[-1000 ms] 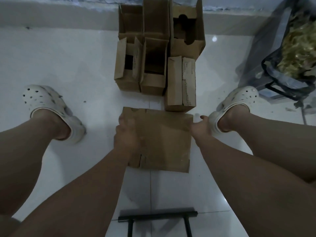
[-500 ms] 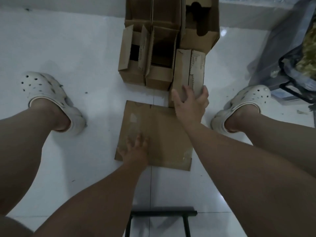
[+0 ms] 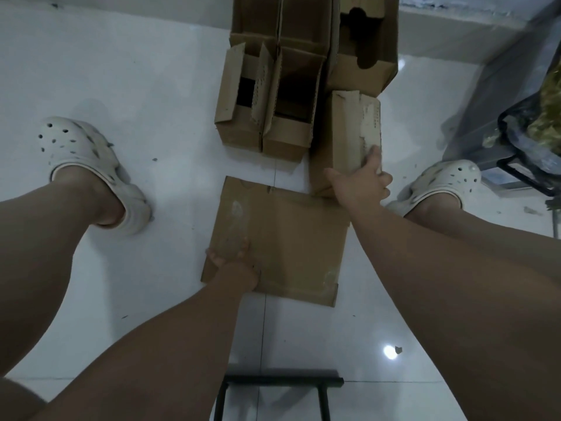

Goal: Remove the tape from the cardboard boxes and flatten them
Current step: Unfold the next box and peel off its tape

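Two hands are shown from above. The left hand is laid flat, fingers extended, on the near-left corner of a flattened box on the floor. The right hand is curled around the near end of a closed box, just beyond the flat one. Open boxes are clustered behind.

Both hands on cardboard, seen from above

The right hand grips the near end of a closed box, which touches the flattened cardboard lying on the white tiled floor. The left hand presses on that sheet's near left part. Open boxes stand just beyond, between two white clogs.
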Motion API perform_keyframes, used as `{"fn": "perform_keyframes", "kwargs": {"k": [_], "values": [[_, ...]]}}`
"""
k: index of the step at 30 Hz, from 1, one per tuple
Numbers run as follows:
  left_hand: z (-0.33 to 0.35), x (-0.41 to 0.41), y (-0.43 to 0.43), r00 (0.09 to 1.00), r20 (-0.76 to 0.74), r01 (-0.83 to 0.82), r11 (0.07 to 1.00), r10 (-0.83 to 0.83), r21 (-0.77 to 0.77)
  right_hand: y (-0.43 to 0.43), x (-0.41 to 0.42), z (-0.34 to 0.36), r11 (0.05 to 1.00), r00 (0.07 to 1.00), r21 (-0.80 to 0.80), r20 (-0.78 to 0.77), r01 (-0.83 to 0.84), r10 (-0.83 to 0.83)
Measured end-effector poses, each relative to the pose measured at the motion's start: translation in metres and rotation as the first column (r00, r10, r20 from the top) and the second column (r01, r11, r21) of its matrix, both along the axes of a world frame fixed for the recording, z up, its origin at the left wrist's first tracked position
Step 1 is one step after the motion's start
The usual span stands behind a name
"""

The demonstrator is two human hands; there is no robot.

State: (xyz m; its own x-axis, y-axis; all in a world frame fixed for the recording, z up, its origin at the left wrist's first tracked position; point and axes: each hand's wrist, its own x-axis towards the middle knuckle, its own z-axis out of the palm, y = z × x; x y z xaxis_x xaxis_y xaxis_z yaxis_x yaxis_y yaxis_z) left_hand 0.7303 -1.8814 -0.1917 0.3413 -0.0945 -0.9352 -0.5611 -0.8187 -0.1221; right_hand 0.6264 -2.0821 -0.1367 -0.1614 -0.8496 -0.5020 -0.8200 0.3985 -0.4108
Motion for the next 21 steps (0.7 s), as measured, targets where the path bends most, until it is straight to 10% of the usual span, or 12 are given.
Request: {"fn": "perform_keyframes", "kwargs": {"k": [5,9,17,21], "values": [[-0.009,-0.004,0.01,0.999,0.034,0.016,1.0,-0.017,0.018,0.004,-0.011,0.009,0.945,0.928,-0.072,0.227,0.32,-0.297],[-0.007,0.001,0.008,0.963,0.026,-0.263,0.955,0.269,-0.134,0.018,-0.026,0.019,0.801,0.669,0.139,0.478,0.583,-0.569],[0.02,0.035,-0.017,0.853,0.019,-0.474,0.789,0.521,-0.39,0.048,-0.073,0.035,0.644,0.386,0.563,0.519,0.518,-0.763],[0.058,0.045,-0.041,0.699,-0.243,-0.649,0.454,0.673,-0.61,0.058,-0.085,0.046,0.599,0.353,0.673,0.485,0.433,-0.8]]}}
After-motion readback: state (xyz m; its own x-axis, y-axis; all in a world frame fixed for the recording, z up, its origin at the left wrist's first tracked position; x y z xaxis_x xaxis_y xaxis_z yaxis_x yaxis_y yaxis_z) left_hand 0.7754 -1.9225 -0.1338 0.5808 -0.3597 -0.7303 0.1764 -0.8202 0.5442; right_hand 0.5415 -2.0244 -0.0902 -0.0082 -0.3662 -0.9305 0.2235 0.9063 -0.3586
